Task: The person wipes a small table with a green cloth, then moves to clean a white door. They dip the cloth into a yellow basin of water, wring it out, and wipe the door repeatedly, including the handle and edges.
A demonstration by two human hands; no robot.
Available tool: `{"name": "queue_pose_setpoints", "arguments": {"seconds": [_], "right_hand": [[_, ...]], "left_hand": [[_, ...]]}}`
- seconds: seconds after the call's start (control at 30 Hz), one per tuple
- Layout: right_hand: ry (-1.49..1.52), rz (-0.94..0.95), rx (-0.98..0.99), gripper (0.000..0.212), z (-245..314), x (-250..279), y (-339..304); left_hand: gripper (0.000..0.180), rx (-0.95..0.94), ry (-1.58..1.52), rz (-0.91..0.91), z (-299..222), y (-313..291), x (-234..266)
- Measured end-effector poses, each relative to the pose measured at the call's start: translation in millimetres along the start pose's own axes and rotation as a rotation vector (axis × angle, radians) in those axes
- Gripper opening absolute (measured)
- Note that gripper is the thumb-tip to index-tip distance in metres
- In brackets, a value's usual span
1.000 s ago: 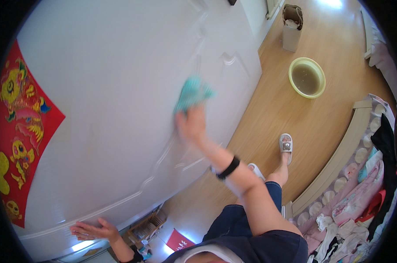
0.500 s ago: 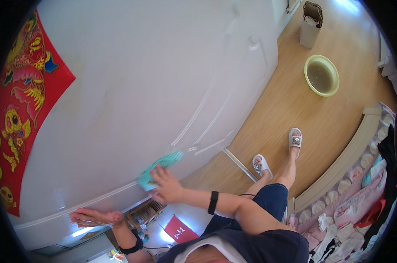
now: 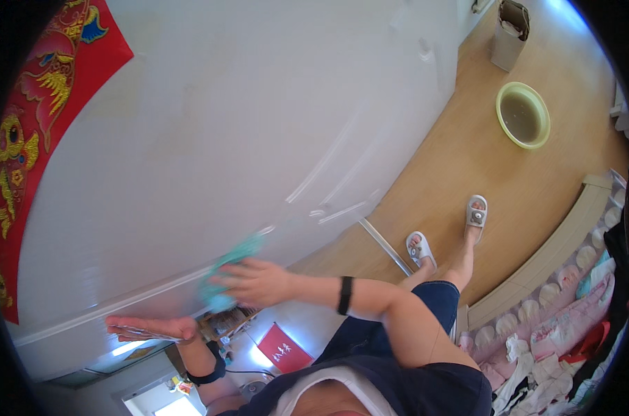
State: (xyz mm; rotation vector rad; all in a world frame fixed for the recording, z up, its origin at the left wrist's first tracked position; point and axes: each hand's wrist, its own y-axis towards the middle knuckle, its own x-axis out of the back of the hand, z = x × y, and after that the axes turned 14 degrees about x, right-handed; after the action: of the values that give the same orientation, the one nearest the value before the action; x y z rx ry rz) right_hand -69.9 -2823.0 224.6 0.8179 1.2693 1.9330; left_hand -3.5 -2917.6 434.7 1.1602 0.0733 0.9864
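My right hand (image 3: 257, 283) presses a teal cleaning cloth (image 3: 241, 251) against a white door (image 3: 189, 173), close to the door's edge. Its fingers lie over the cloth and are slightly smeared by motion. To the left, my left hand (image 3: 151, 328) rests along the same door edge, fingers stretched out flat, holding nothing. A black band circles each of my forearms. On the door's far left hangs a red decoration (image 3: 71, 90) with gold and pink fish-like figures.
On the wooden floor (image 3: 453, 159) stand a pale yellow basin (image 3: 500, 111) of murky water and a paper bag (image 3: 510, 41). My feet wear white slippers (image 3: 476, 215) beside a metal floor strip (image 3: 387, 248). At right, a bed (image 3: 536, 291) bears heaped clothes.
My right hand and the cloth have slid left along the door edge, nearer my left hand. The left hand stays at the edge. The whole view has shifted slightly.
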Motion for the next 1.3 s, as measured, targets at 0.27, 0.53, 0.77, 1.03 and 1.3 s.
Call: {"name": "queue_pose_setpoints", "arguments": {"seconds": [0.27,0.53,0.77,1.03,1.3], "right_hand": [[-0.059,-0.012,0.078,0.038,-15,-25,-13],[-0.129,-0.461,-1.088,0.054,-22,-33,-130],[-0.013,-0.537,-1.017,0.061,-6,-41,-111],[-0.127,-0.902,-1.319,0.062,-114,26,-121],[0.051,-0.542,-0.929,0.077,-31,-3,-85]], "left_hand": [[0.107,0.012,-0.094,0.001,3,0,-4],[0.108,0.011,0.074,-0.023,1,-3,-1],[0.107,0.023,0.128,-0.046,3,-2,-3],[0.106,-0.029,0.142,-0.051,8,0,-3],[0.106,0.015,0.183,-0.061,3,-1,-1]]}}
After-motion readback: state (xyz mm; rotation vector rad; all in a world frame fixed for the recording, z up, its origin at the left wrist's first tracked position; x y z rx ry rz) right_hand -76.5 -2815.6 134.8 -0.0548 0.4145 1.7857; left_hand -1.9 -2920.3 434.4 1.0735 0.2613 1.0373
